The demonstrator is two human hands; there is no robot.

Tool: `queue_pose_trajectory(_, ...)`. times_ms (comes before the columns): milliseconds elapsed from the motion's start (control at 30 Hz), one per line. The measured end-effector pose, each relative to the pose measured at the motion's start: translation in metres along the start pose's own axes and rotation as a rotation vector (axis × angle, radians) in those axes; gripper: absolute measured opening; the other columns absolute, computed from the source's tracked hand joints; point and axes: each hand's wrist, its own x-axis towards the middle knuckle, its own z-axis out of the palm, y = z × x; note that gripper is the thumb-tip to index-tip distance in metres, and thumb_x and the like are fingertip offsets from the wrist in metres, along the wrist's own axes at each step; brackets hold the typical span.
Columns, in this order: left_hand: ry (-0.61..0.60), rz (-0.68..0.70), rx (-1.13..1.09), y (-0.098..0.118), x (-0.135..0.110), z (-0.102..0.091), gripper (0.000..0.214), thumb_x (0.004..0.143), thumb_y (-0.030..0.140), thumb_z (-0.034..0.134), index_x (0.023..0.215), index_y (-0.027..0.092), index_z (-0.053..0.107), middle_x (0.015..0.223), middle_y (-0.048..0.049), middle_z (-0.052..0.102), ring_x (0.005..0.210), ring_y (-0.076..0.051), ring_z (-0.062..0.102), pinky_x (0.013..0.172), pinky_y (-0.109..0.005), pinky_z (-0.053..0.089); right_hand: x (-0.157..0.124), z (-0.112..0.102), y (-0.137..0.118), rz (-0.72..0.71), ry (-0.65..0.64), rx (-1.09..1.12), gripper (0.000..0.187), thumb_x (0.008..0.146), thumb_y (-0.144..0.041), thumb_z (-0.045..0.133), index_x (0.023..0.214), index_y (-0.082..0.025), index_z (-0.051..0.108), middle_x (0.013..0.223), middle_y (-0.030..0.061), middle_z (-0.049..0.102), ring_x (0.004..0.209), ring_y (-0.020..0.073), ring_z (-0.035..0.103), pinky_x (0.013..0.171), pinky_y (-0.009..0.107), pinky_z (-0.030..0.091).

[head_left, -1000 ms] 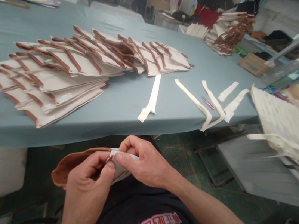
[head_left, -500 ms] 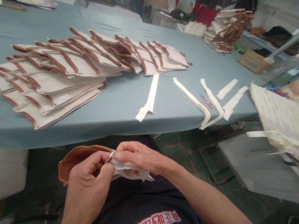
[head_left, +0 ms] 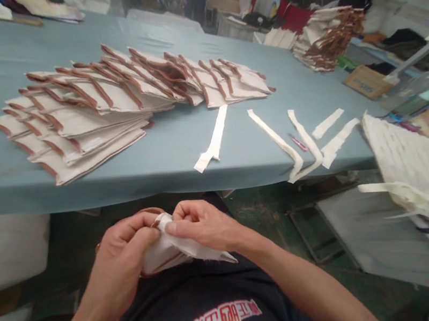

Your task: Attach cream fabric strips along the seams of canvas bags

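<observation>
Over my lap, below the table edge, my left hand (head_left: 121, 256) and my right hand (head_left: 202, 226) pinch the top corner of one cream fabric piece (head_left: 182, 249) with a brown trim. Both hands are closed on it, thumbs and forefingers almost meeting. The cloth hangs down and to the right under my right hand, ending in a point. Its brown backing is mostly hidden behind my left hand.
A blue-grey table (head_left: 172, 151) carries a fanned spread of cream pieces with brown trim (head_left: 108, 104). Loose cream strips (head_left: 213, 141) and a small pink tool (head_left: 298, 143) lie near its front edge. Another stack (head_left: 325, 40) sits far right; a white panel (head_left: 420, 171) stands at my right.
The fabric piece has been turned over in my hands: the brown side at the left has nearly vanished and more cream cloth hangs out to the right. The view shifted slightly.
</observation>
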Motion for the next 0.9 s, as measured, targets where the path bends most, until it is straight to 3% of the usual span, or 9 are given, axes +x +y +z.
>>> queue_pose_trajectory(100, -0.077, -0.111, -0.118, 0.004, 0.002, -0.002, 0.025, 0.07, 0.045, 0.068, 0.074, 0.021, 0.074, 0.065, -0.0004, 0.071, 0.051, -0.017, 0.058, 0.046, -0.025, 0.046, -0.006, 0.001, -0.002, -0.048, 0.031, -0.102, 0.024, 0.088, -0.032, 0.081, 0.089, -0.021, 0.059, 0.068, -0.0096, 0.052, 0.059, 0.0085, 0.045, 0.053, 0.02, 0.033)
queue_pose_trajectory(233, -0.214, -0.155, -0.204, 0.008, 0.003, -0.005, 0.029, 0.07, 0.046, 0.079, 0.084, 0.02, 0.079, 0.08, -0.0028, 0.079, 0.064, -0.018, 0.063, 0.051, -0.023, 0.048, -0.007, -0.001, -0.002, -0.031, 0.059, -0.117, 0.026, 0.089, -0.034, 0.079, 0.088, -0.021, 0.057, 0.067, -0.0097, 0.052, 0.059, 0.0084, 0.045, 0.055, 0.021, 0.032)
queue_pose_trajectory(300, -0.23, -0.123, -0.168, 0.008, 0.004, -0.003, 0.033, 0.072, 0.051, 0.081, 0.083, 0.02, 0.078, 0.078, -0.0028, 0.079, 0.065, -0.018, 0.064, 0.053, -0.023, 0.049, -0.006, -0.002, -0.001, -0.037, 0.077, -0.133, 0.026, 0.089, -0.035, 0.079, 0.088, -0.021, 0.057, 0.067, -0.0094, 0.053, 0.06, 0.0086, 0.046, 0.055, 0.021, 0.032)
queue_pose_trajectory(433, -0.139, 0.038, -0.036, 0.005, 0.008, 0.0, 0.04, 0.079, 0.059, 0.082, 0.072, 0.02, 0.075, 0.085, -0.0054, 0.083, 0.072, -0.02, 0.069, 0.063, -0.024, 0.053, -0.004, -0.002, 0.005, -0.053, 0.148, -0.238, 0.024, 0.089, -0.034, 0.079, 0.088, -0.021, 0.059, 0.069, -0.0086, 0.056, 0.062, 0.0093, 0.048, 0.055, 0.021, 0.031)
queue_pose_trajectory(633, -0.253, 0.115, 0.01, 0.0, 0.016, 0.0, 0.036, 0.087, 0.056, 0.075, 0.083, 0.021, 0.083, 0.083, -0.0068, 0.082, 0.073, -0.023, 0.072, 0.063, -0.028, 0.057, -0.005, -0.002, 0.02, -0.064, 0.218, -0.249, 0.029, 0.091, -0.042, 0.081, 0.091, -0.02, 0.062, 0.07, -0.0072, 0.059, 0.064, 0.0101, 0.051, 0.056, 0.021, 0.034)
queue_pose_trajectory(900, -0.287, 0.132, 0.009, -0.003, 0.029, -0.005, 0.037, 0.086, 0.053, 0.077, 0.099, 0.02, 0.087, 0.088, -0.0068, 0.086, 0.075, -0.023, 0.076, 0.068, -0.027, 0.059, -0.051, 0.005, 0.055, -0.029, 0.332, -0.107, 0.034, 0.098, -0.052, 0.069, 0.092, -0.021, 0.057, 0.063, -0.0091, 0.05, 0.055, 0.0091, 0.04, 0.053, 0.021, 0.031)
